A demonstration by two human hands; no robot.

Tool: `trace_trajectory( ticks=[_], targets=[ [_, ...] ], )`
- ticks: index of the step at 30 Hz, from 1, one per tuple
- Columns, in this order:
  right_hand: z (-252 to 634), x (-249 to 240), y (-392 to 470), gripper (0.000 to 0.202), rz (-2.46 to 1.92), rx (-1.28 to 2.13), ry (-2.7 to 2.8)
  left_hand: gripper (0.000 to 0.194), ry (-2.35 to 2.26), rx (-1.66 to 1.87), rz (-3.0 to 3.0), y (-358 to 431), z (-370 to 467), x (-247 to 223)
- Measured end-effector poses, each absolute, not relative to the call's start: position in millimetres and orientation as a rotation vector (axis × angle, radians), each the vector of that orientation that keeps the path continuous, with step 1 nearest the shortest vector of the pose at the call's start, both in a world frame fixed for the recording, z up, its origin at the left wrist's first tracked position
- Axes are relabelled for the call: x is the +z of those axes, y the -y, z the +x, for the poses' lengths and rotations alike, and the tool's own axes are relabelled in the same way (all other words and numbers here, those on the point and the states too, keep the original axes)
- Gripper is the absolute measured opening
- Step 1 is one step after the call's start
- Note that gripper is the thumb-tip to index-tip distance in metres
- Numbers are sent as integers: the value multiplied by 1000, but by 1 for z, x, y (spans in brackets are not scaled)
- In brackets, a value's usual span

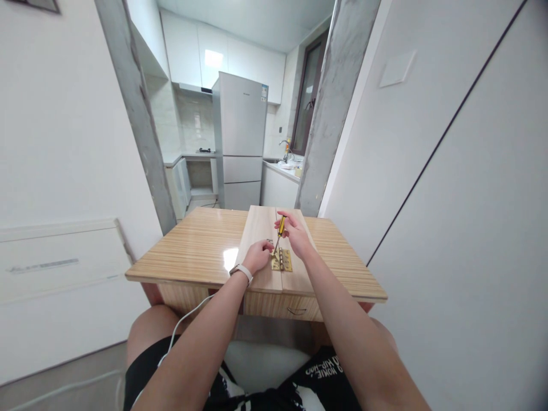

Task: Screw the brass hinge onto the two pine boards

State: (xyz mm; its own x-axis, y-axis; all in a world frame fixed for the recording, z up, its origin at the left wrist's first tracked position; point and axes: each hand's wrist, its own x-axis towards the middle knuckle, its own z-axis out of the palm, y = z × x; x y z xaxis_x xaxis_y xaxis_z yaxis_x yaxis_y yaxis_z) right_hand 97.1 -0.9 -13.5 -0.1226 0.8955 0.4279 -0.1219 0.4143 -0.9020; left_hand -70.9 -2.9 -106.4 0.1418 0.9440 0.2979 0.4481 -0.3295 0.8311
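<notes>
My right hand (296, 233) grips a screwdriver (281, 225) by its yellow and black handle. The shaft slants down and to the left, and its tip is at the left leaf of a brass hinge (286, 261). That hinge lies open across the seam between two pale wooden boards (259, 224). My left hand (257, 256), with a watch on a light band at the wrist, rests on the left board. Its fingers are drawn together beside the screwdriver tip; anything between them is too small to make out. Small dark items (269, 240) lie just behind these fingers.
The boards lie on a glossy wood-grain table (192, 245) with a drawer handle (297, 311) at its front. A white cable (182, 322) runs off the table's left front past my left arm. Beyond stand a fridge (243, 120) and kitchen counters. White walls flank both sides.
</notes>
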Motion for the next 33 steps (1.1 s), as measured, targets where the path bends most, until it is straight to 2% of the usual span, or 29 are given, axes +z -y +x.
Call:
trace_trajectory(
  ticks=[5, 19, 33],
  targets=[
    [106, -12, -1, 46, -724, 1074, 1486, 34, -1339, 1116, 1854, 4, -71, -104],
    [102, -15, -5, 41, -815, 806, 1403, 35, -1350, 1116, 1870, 3, -70, -106],
    [113, -8, 0, 44, -717, 1013, 1503, 35, -1352, 1119, 1874, 3, -70, -108]
  ],
)
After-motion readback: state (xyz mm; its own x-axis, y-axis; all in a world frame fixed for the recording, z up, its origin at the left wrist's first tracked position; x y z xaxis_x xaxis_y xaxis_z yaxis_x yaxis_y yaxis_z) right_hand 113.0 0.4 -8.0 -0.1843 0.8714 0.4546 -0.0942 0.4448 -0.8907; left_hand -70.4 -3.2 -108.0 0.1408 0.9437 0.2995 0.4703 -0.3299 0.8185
